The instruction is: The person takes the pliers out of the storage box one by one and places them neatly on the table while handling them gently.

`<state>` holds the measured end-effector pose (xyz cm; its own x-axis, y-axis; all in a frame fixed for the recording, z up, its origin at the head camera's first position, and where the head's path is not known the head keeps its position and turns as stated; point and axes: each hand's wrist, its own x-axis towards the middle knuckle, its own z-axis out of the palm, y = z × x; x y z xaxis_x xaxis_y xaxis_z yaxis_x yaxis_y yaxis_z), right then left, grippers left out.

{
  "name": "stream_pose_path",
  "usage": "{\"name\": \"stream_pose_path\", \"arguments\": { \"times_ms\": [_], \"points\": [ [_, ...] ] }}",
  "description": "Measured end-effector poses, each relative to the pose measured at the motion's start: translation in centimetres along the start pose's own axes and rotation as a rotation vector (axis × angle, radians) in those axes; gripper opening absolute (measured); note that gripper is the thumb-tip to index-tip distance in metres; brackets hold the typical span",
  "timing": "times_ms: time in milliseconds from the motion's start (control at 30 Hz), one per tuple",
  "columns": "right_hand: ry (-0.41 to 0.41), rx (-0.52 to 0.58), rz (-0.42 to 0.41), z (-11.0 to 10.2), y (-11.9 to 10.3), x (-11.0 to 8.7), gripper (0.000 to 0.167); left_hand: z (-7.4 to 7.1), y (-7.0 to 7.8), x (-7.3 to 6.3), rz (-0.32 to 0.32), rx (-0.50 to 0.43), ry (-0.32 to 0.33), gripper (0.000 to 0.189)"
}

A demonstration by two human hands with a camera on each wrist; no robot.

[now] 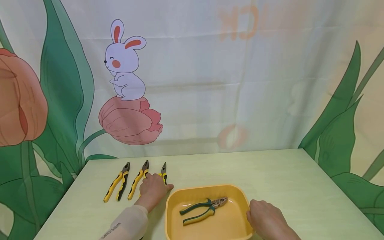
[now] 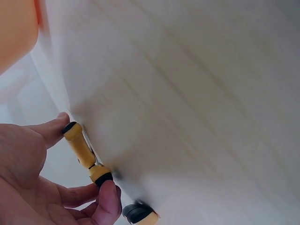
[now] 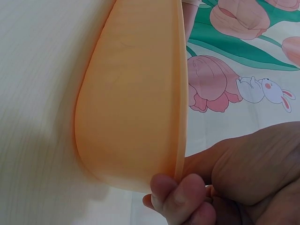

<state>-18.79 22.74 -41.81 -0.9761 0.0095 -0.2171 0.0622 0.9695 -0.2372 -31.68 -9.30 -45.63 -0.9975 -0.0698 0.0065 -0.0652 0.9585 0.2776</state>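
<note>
In the head view my left hand [image 1: 154, 190] is over the rightmost pair of long-nose pliers [image 1: 163, 169], covering most of the yellow-and-black handles. The left wrist view shows the thumb against one handle end [image 2: 82, 147] and curled fingers against the other, with the pliers lying on the table. My right hand [image 1: 268, 216] pinches the right rim of a yellow plastic tray [image 1: 207, 187], thumb on one side and fingertips on the outer wall [image 3: 131, 93]. Inside the tray lies a pair of pliers [image 1: 213, 206] with green-and-yellow handles, jaws toward the upper right.
Two more pairs of yellow-and-black pliers lie left of my left hand: one at the far left [image 1: 123, 175], another in the middle [image 1: 140, 176]. The pale table [image 1: 288, 176] ends at a curtain [image 1: 192, 100] printed with a rabbit and tulips.
</note>
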Motion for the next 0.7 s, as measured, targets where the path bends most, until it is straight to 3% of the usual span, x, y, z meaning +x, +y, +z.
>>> {"name": "stream_pose_path", "arguments": {
  "times_ms": [700],
  "points": [
    [0.010,-0.004,-0.010,0.08,0.02,-0.11,0.030,-0.01,-0.22,-0.12,0.024,0.016,0.005,0.062]
  ]
}}
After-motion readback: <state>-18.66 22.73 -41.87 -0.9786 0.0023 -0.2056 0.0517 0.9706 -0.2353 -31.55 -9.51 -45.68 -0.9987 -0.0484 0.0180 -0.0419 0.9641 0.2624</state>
